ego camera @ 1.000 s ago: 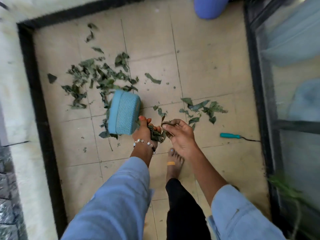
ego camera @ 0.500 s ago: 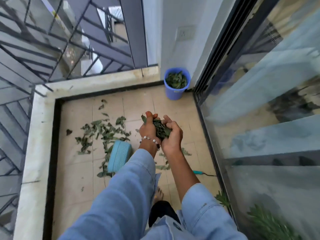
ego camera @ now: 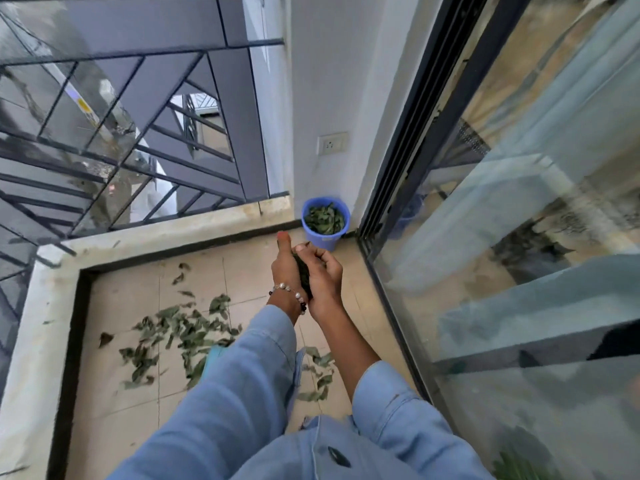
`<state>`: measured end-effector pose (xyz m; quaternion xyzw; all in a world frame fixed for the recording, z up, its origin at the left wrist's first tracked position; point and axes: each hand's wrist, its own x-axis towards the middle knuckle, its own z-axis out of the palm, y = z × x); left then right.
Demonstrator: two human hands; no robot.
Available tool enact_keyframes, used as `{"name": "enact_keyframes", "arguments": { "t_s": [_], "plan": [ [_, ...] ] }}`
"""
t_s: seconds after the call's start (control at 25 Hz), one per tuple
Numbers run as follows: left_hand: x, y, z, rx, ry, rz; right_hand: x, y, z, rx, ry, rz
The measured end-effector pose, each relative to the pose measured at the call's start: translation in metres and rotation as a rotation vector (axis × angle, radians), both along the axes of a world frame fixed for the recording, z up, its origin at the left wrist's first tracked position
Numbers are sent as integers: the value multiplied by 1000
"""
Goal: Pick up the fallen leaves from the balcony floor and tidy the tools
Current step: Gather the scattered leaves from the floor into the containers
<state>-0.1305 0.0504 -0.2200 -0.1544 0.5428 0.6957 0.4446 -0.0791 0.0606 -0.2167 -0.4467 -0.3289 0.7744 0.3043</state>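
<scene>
A bunch of green leaves (ego camera: 304, 275) is pressed between my two hands, held in front of me above the tiled floor. My left hand (ego camera: 285, 268), with a bead bracelet, cups the bunch from the left; my right hand (ego camera: 323, 275) curls round it from the right. A blue bucket (ego camera: 324, 221) holding leaves stands in the far corner, just beyond my hands. Many fallen leaves (ego camera: 180, 334) lie scattered on the floor at the left. A light blue woven basket (ego camera: 212, 356) shows only as a sliver behind my left sleeve.
A glass sliding door (ego camera: 502, 237) runs along the right. A low ledge (ego camera: 156, 233) with a metal railing (ego camera: 104, 133) bounds the far and left sides. A wall socket (ego camera: 331, 144) sits above the bucket. A green plant (ego camera: 519, 465) pokes in at the bottom right.
I have risen from crouching over the floor, lifting the gathered leaves in both hands. The hands have moved forward toward the blue bucket and closed tighter together.
</scene>
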Motion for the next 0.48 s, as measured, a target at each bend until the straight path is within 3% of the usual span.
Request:
{"name": "enact_keyframes", "arguments": {
  "t_s": [0.12, 0.24, 0.48],
  "plan": [
    [-22, 22, 4, 52, -85, 83, -23, 20, -2, 36, -10, 8],
    [-67, 60, -5, -63, -48, 94, -68, 60, -10, 55, -52, -4],
    [-153, 140, 16, -96, 45, -64, -157, 141, 0, 218, -159, -32]
  ]
}}
